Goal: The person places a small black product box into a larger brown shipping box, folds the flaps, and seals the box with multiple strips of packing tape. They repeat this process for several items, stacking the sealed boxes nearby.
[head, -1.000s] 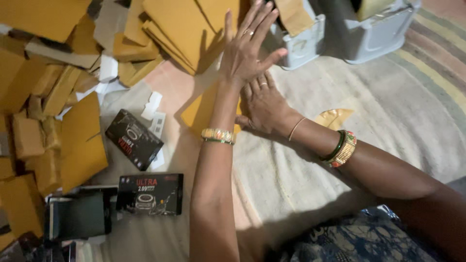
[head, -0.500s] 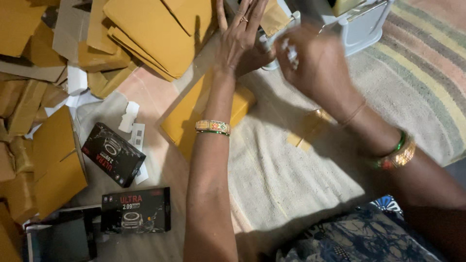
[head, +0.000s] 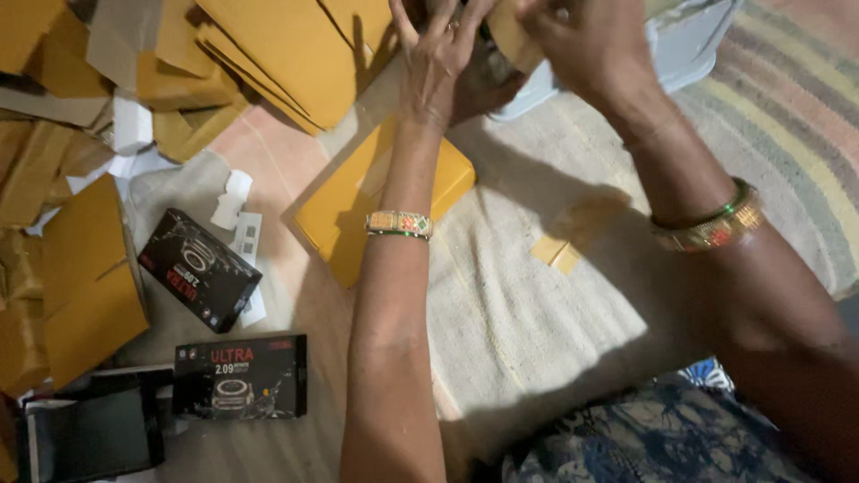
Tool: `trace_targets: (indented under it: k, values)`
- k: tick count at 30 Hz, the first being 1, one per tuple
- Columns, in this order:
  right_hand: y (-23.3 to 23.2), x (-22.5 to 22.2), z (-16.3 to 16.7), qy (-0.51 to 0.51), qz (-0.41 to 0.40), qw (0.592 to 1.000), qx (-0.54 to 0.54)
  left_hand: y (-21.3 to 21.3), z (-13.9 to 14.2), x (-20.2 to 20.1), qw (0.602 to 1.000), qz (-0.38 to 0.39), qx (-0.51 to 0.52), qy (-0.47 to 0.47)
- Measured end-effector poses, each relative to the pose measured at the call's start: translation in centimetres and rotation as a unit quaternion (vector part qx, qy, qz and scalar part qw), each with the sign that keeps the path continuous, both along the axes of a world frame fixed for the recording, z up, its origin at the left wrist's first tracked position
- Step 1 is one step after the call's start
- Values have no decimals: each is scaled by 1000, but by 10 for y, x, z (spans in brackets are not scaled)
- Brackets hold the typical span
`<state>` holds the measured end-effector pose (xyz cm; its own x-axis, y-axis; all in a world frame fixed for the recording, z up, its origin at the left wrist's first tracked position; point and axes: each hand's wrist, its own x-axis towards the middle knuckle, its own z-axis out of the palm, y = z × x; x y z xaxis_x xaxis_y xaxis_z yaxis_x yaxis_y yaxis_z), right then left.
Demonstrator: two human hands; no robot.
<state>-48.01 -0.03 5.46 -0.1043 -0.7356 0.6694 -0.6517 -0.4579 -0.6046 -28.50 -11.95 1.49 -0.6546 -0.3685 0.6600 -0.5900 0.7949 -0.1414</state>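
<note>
Reaching upward together, both hands have moved away from the yellow cardboard piece (head: 376,201) lying on the woven mat (head: 555,313) toward the pale plastic container (head: 689,45) at the frame's top. The right hand (head: 591,49) now closes on a tan card piece (head: 512,36), where a second ago it lay flat. The left hand (head: 438,58) spreads its fingers beside it; whether its grip holds anything I cannot tell. Two black boxes (head: 199,268) stay untouched.

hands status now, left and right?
Left hand: open, fingers spread, against a tan piece at the top edge; grip cannot be told.
Right hand: closed on the tan piece.
</note>
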Motion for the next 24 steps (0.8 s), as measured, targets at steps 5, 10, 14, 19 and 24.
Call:
trace_targets:
  k: [5,10,14,19,24]
  values:
    - [76,9,3,-34,-94,965,241,4,3,4,997,-39,62,-27]
    - [77,7,-12,-249,42,933,258,14,17,5,994,-108,26,10]
    - [75,1,-13,94,-152,963,202,16,19,9,987,-150,21,56]
    - [92,7,15,195,-154,959,132,6,8,25,960,-99,94,243]
    - [64,52,34,-226,300,917,132,7,3,34,768,-53,199,607]
